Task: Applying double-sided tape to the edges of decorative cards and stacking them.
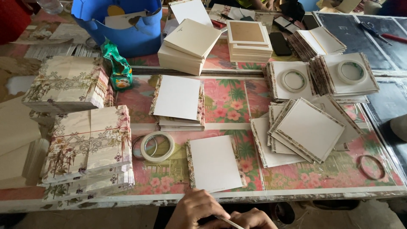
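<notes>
Both of my hands are at the bottom edge of the view, below the table's front edge. My left hand and my right hand are closed together on a thin pale strip that runs between them. Just above them on the table lies a white card with a patterned border. A tape roll sits to the left of that card. The fingertips are partly hidden by the frame edge.
Stacks of floral cards fill the left side and fanned white cards the right. More card stacks, two tape rolls, a blue tub, a green packet and scissors lie farther back. A thin ring sits near the front right.
</notes>
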